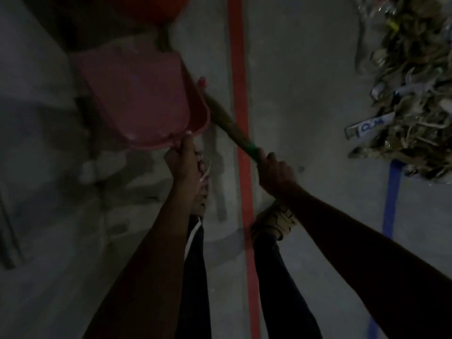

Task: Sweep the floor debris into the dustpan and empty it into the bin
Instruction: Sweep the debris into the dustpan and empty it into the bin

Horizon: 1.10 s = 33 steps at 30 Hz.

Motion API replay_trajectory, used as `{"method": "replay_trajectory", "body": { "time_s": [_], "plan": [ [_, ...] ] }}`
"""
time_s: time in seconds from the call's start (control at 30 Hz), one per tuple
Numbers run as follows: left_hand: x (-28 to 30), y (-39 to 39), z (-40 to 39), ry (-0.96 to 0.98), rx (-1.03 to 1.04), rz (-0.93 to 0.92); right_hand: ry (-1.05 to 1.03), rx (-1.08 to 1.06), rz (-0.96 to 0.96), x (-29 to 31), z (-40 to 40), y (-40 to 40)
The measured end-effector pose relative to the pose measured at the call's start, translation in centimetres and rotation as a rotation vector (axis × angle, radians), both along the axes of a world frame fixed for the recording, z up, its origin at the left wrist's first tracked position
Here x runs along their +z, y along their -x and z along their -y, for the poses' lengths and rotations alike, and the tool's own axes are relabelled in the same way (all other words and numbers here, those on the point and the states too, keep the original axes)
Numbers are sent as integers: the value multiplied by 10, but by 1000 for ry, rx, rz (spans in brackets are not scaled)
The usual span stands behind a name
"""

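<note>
A pink dustpan [137, 99] hangs in front of me, its pan looking bare in the dim light. My left hand [184, 162] grips its handle at the near edge. My right hand [275, 171] is wrapped round the broom handle [232, 127], which has a green band by my fingers and runs up-left behind the dustpan. The broom's head is hidden behind the pan. An orange-red round shape [156, 8], possibly the bin, shows at the top edge beyond the dustpan.
A red tape line [242, 143] runs along the grey concrete floor between my feet. A blue tape line [391, 196] lies to the right. A large heap of scrap strips and waste [411, 89] fills the upper right. Grey sacks or bundles [31, 81] sit at the left.
</note>
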<state>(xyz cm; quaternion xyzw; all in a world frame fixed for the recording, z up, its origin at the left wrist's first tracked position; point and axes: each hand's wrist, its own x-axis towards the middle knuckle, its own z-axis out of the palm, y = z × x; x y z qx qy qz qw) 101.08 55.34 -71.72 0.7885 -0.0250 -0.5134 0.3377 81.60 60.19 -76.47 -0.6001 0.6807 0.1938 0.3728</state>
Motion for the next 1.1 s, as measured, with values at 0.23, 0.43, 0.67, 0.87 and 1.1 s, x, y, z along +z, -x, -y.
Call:
{"method": "replay_trajectory", "body": {
  "time_s": [0.23, 0.43, 0.67, 0.87, 1.1],
  "plan": [
    [-5, 73, 9, -3, -125, -31, 85, -14, -145, -8, -8, 118],
    [-8, 126, 22, -26, -201, 8, 150, -248, -229, 0, -14, 180],
    [-21, 160, 22, -35, -170, 38, 251, -545, -155, 4, -44, 198],
    [-26, 167, 4, -57, -264, 91, 184, -410, -69, -4, -64, 206],
    [-22, 186, -17, -42, -423, 173, 113, -565, -145, 1, -80, 252]
  ]
}}
